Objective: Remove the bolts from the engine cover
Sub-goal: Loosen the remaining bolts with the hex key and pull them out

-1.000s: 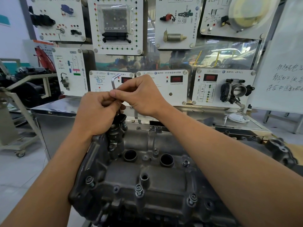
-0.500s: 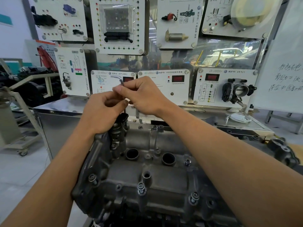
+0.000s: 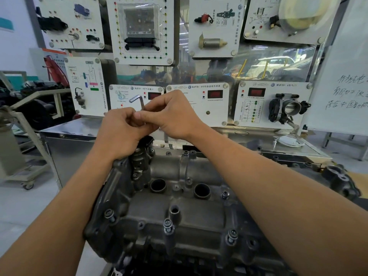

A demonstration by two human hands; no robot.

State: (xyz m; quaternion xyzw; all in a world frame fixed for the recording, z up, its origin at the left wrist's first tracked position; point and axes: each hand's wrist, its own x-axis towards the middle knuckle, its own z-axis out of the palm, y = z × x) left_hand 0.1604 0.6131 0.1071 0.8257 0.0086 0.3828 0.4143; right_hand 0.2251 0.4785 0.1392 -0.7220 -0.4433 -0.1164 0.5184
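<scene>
Hex key point(image 3: 140, 103): tip hidden behind left hand point(image 3: 119, 132); its curled fingers and those of the right hand point(image 3: 175, 116) pinch the shaft.

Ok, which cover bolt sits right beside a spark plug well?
The bolt just right of the right-hand spark plug well. The three near-edge bolts stand along the cover's front, clear of both wells.

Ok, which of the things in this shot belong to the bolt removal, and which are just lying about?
Part of the job: engine cover; its bolts; hex key, held by left hand and right hand.

Just lying about: wall panels; throttle body; whiteboard; face mask on the steel bench.
</scene>
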